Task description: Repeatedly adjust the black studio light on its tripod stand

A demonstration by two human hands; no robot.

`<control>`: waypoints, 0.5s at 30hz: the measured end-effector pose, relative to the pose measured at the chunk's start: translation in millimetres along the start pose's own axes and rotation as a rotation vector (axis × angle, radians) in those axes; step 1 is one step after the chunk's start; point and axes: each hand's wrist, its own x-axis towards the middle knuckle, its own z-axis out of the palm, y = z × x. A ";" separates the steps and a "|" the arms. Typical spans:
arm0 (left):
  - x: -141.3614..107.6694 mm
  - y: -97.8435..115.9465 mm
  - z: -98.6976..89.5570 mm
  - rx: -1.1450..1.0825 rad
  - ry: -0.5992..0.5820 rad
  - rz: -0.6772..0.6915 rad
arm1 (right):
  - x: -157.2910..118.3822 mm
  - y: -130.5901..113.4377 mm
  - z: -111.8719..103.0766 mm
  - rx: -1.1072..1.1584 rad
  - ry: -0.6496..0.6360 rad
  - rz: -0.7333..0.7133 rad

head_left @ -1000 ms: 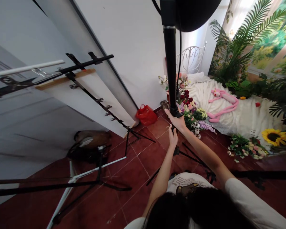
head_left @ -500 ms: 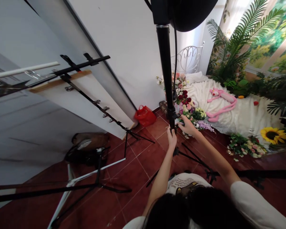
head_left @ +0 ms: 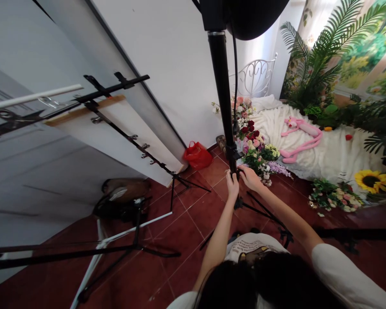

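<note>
A black light stand (head_left: 224, 86) rises in front of me, with a dark lamp head (head_left: 251, 19) at its top and a cable hanging along it. My left hand (head_left: 233, 185) is closed around the lower part of the pole. My right hand (head_left: 250, 177) reaches the pole from the right, its fingers closed at the same height, just under a black collar with a knob (head_left: 234, 153). Whatever small part the right fingertips grip there is hidden. Below both hands the stand's legs (head_left: 266, 210) spread over the floor.
To the left stand a white board (head_left: 141, 148) clipped to a black frame and white and black stand legs (head_left: 122, 234). A red plastic bag (head_left: 197, 156) lies by the wall. Flowers (head_left: 255, 146), a bed with a pink plush toy (head_left: 304, 128) and a sunflower (head_left: 371, 181) are on the right.
My right hand has slid down from the collar's knob to a lower spot on the pole, beside my left hand. My left hand keeps its place.
</note>
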 end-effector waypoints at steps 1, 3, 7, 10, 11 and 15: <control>0.3 0.7 0.1 -0.001 -0.002 0.003 | 4.0 2.0 1.8 0.019 0.000 0.015; 0.8 2.8 0.2 -0.004 -0.008 0.011 | 12.1 6.2 5.1 0.101 -0.006 0.054; 1.1 7.5 0.5 -0.004 -0.019 0.020 | 21.5 11.2 11.3 0.464 0.037 0.185; 0.5 9.9 -0.1 0.000 -0.013 -0.007 | 23.2 8.4 15.4 0.769 0.143 0.337; 0.2 10.4 -0.5 0.004 -0.010 -0.020 | 23.9 6.3 16.5 0.831 0.178 0.399; -0.1 12.4 -2.7 0.013 -0.015 -0.044 | 31.1 -3.4 19.3 0.898 0.277 0.613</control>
